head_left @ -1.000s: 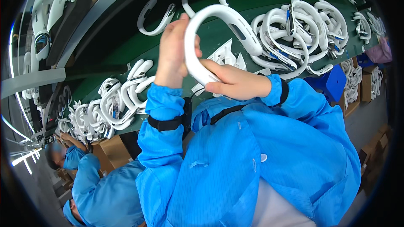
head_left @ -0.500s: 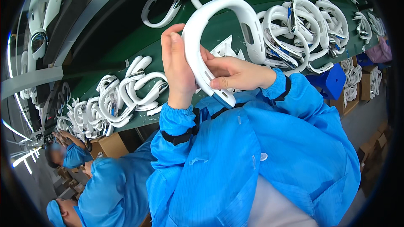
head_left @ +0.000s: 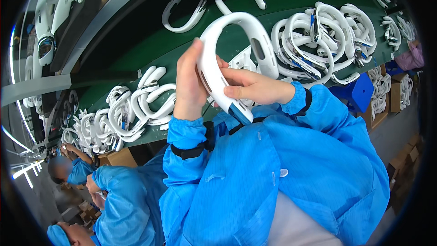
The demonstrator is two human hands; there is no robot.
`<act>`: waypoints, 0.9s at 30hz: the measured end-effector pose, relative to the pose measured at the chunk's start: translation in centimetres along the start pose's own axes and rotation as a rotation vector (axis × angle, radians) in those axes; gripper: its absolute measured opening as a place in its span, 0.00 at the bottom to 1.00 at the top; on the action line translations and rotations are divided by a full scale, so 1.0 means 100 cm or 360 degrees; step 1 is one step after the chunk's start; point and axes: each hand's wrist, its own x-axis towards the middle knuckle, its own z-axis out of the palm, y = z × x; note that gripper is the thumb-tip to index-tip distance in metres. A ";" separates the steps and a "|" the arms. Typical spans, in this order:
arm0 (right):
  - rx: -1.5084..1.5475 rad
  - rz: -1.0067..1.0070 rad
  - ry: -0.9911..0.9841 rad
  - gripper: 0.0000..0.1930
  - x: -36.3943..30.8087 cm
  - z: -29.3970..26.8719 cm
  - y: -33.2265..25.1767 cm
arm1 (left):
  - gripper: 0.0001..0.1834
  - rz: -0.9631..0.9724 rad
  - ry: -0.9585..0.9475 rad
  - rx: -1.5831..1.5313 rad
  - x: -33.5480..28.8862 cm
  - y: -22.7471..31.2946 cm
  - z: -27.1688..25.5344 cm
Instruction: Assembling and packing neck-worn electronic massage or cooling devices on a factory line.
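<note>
Two hands hold one white U-shaped neckband housing (head_left: 227,59) up in front of the chest, above the green work surface (head_left: 145,45). The left hand (head_left: 190,82) wraps its left arm from outside, fingers closed on the shell, thumb along its inner face. The right hand (head_left: 255,86) pinches the same arm lower down, near the blue-tipped end (head_left: 240,113), fingertips pressed on the inner side. The shell looks like light, stiff moulded plastic, smooth and probably a little slippery; it is best taken by the thick arms rather than by the thin open tips. Beyond the right hand lies a tangled heap of like white housings (head_left: 318,41), another heap (head_left: 123,109) sits left of the left hand. Brown cardboard boxes (head_left: 400,95) stand far right, a blue stool-like block (head_left: 357,93) is nearer. No labels are readable.
</note>
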 end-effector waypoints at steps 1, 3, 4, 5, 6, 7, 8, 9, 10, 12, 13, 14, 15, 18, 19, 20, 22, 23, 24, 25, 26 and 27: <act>-0.0008 -0.0008 0.0007 0.22 0.001 -0.003 0.002 | 0.26 -0.0083 -0.0144 0.0092 0.000 -0.001 -0.002; 0.0009 -0.0146 0.0002 0.21 0.004 -0.010 0.006 | 0.23 0.0019 -0.0223 -0.0028 -0.003 -0.016 -0.001; 0.0046 -0.0138 0.0187 0.20 0.007 -0.012 0.003 | 0.21 0.0029 -0.0134 0.0149 -0.005 -0.023 0.005; 0.0541 -0.0130 0.0410 0.19 0.007 -0.010 -0.003 | 0.19 0.0040 -0.0049 0.0325 -0.003 -0.031 0.011; 0.0648 -0.0182 0.0636 0.19 0.012 -0.010 -0.001 | 0.20 0.0384 0.0062 0.0842 0.003 -0.049 0.013; 0.0757 -0.0227 0.0860 0.20 0.019 -0.009 0.001 | 0.25 0.0660 -0.0004 0.0961 0.002 -0.051 0.018; 0.0765 -0.0302 0.0997 0.23 0.025 -0.008 -0.003 | 0.28 0.0540 -0.0026 0.0607 -0.003 -0.054 0.023; 0.0757 -0.0312 0.1005 0.23 0.027 -0.015 -0.006 | 0.31 0.0429 -0.0032 0.0251 -0.008 -0.054 0.025; 0.0679 -0.0247 0.0898 0.24 0.025 -0.023 -0.007 | 0.33 0.0190 -0.0237 0.0124 -0.010 -0.059 0.012; 0.0638 -0.0172 0.0896 0.30 0.025 -0.027 -0.013 | 0.32 0.0025 -0.0363 0.0243 -0.008 -0.071 0.005; 0.0633 -0.0182 0.0906 0.30 0.024 -0.029 -0.014 | 0.32 -0.0122 -0.0457 0.0368 -0.005 -0.075 0.001; 0.0687 -0.0158 0.0920 0.30 0.024 -0.034 -0.014 | 0.33 -0.0232 -0.0601 0.0480 0.002 -0.081 -0.009; 0.0742 -0.0130 0.0935 0.31 0.022 -0.038 -0.011 | 0.33 -0.0231 -0.0610 0.0478 0.002 -0.079 -0.006; 0.0572 -0.0194 0.0969 0.30 0.021 -0.051 -0.006 | 0.35 -0.0324 -0.0414 0.1057 -0.002 -0.068 0.006; 0.0360 -0.0271 0.1104 0.30 0.022 -0.050 -0.009 | 0.35 -0.0322 -0.0423 0.1054 -0.005 -0.066 0.014; 0.0639 -0.0150 0.1304 0.27 0.028 -0.045 -0.016 | 0.32 -0.0125 -0.0272 0.1245 -0.009 -0.062 0.025; 0.0700 -0.0152 0.1146 0.27 0.023 -0.051 -0.015 | 0.26 0.0012 -0.0177 0.1484 -0.016 -0.052 0.037; 0.0756 -0.0158 0.0972 0.26 0.021 -0.053 -0.014 | 0.26 0.0001 -0.0190 0.1479 -0.019 -0.051 0.040; 0.0791 -0.0153 0.0945 0.25 0.020 -0.051 -0.010 | 0.26 0.0018 -0.0156 0.1582 -0.024 -0.051 0.043; 0.0791 -0.0148 0.0957 0.25 0.020 -0.050 -0.009 | 0.25 0.0034 -0.0120 0.1684 -0.027 -0.052 0.045; 0.0801 -0.0142 0.1019 0.25 0.021 -0.050 -0.009 | 0.25 0.0027 -0.0129 0.1678 -0.029 -0.053 0.047; 0.0807 -0.0142 0.1072 0.25 0.023 -0.052 -0.011 | 0.25 0.0011 -0.0087 0.1703 -0.027 -0.052 0.048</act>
